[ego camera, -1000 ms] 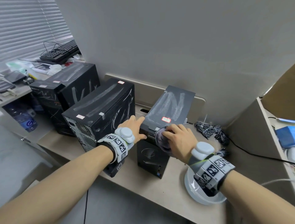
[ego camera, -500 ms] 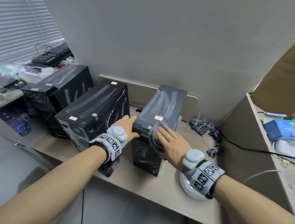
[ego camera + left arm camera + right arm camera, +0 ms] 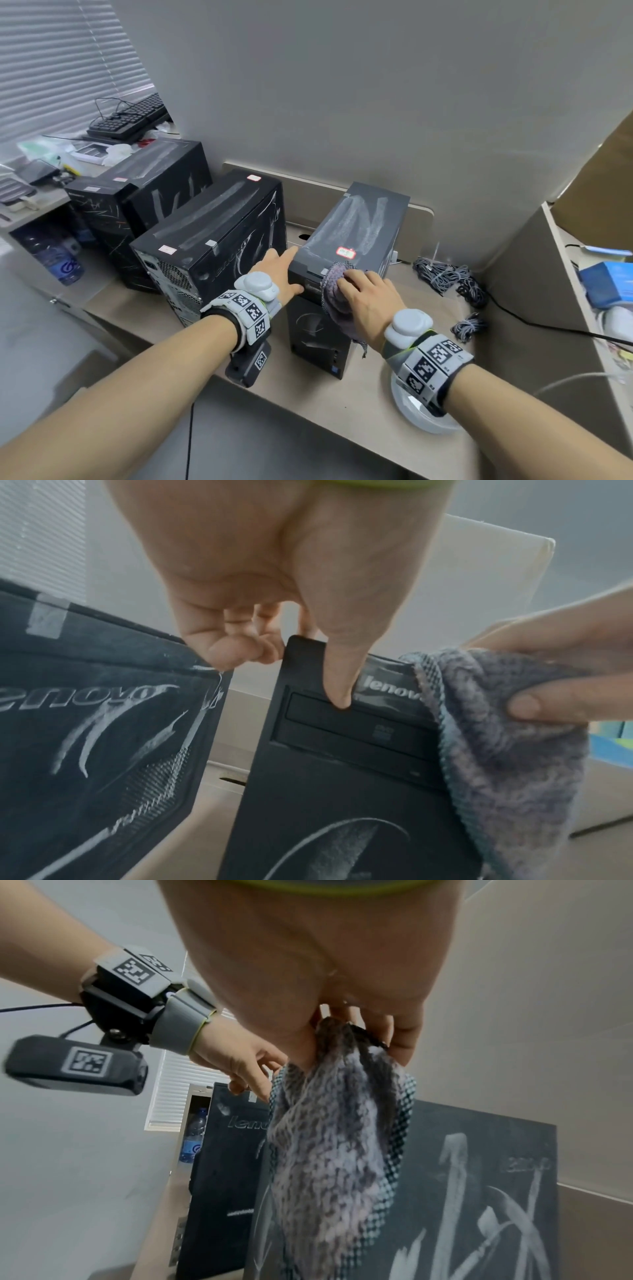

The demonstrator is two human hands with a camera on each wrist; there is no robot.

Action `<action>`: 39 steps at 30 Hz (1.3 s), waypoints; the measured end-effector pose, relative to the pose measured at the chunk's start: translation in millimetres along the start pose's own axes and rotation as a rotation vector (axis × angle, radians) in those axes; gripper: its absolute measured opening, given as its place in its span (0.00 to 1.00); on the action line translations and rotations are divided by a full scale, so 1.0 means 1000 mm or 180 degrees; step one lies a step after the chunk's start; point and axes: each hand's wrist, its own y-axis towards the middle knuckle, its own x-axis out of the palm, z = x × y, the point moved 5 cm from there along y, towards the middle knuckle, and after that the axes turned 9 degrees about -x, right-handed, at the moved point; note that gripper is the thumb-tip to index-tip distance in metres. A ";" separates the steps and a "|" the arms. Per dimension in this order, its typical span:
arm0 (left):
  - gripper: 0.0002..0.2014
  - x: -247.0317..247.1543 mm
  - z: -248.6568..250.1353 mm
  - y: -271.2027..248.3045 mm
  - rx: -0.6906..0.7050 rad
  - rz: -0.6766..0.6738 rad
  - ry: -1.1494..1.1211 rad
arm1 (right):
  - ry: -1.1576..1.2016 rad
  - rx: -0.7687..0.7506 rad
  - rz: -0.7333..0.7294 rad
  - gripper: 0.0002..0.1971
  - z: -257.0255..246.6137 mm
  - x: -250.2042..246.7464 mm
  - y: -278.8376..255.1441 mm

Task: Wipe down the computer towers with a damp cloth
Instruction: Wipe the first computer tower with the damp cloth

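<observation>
Three dusty black computer towers stand in a row on the desk: the left tower [image 3: 147,192], the middle tower [image 3: 212,240] and the right tower [image 3: 363,226], whose top shows chalky smears. My right hand [image 3: 366,298] holds a grey knitted cloth [image 3: 337,298] against the right tower's top front edge. The cloth [image 3: 496,750] hangs down over the front panel, pinched by thumb and fingers. My left hand [image 3: 277,274] grips the same tower's top left front corner, with the thumb [image 3: 337,674] on the drive bay and the fingers behind the left side.
A white bowl [image 3: 421,418] sits on the desk under my right wrist. Coiled cables [image 3: 445,277] lie right of the tower by a grey partition [image 3: 513,274]. A keyboard [image 3: 130,118] and clutter lie at far left. The desk's front edge [image 3: 308,404] is close.
My right hand has flattened and slid the cloth up from the front face onto the tower's top front edge. My left hand has stayed on the corner.
</observation>
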 end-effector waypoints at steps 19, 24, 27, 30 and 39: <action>0.26 -0.015 -0.013 -0.013 0.0588 0.0377 -0.0796 | 0.1415 0.0428 -0.0036 0.10 -0.026 -0.016 0.018; 0.25 -0.016 -0.019 -0.007 0.0880 0.0295 -0.0758 | 0.2272 0.1312 0.0054 0.11 -0.036 0.019 0.004; 0.27 -0.012 -0.026 -0.003 0.1064 0.0200 -0.0682 | 0.3847 0.2353 0.0030 0.13 -0.048 0.054 -0.007; 0.28 -0.006 -0.036 0.003 0.1233 0.0110 -0.0739 | 0.5885 0.3301 0.0161 0.04 -0.071 0.078 -0.007; 0.26 -0.012 -0.036 0.016 0.1977 -0.0028 -0.0684 | 0.7550 0.3882 0.1349 0.05 -0.089 0.085 0.022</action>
